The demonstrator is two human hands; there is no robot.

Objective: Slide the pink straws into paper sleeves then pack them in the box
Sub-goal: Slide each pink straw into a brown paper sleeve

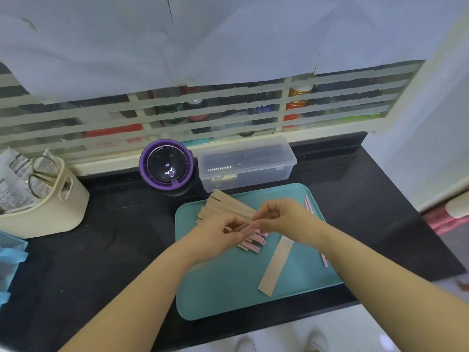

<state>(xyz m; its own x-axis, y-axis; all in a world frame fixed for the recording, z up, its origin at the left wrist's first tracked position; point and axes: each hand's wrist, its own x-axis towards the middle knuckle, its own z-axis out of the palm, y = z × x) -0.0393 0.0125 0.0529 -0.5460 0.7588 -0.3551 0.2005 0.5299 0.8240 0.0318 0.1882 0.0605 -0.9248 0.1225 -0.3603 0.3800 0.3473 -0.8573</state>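
Over the teal tray (pixel 228 288) my left hand (pixel 223 235) and my right hand (pixel 281 217) meet. Between them they hold a brown paper sleeve (pixel 236 212) and a pink straw (pixel 250 228); my right hand pinches the sleeve's near end, my left hand grips the straw at that end. Under the hands lies a pile of pink straws (pixel 253 243). A single flat paper sleeve (pixel 275 265) lies on the tray to the right. More pink straws (pixel 308 203) lie along the tray's right edge. The clear plastic box (pixel 246 163) stands closed behind the tray.
A purple-rimmed round device (pixel 166 165) stands left of the box. A cream basket (pixel 53 201) with scissors and packets sits at the far left on the black counter (pixel 114 237). A blue item (pixel 10 260) lies at the left edge. A shelf rack runs behind.
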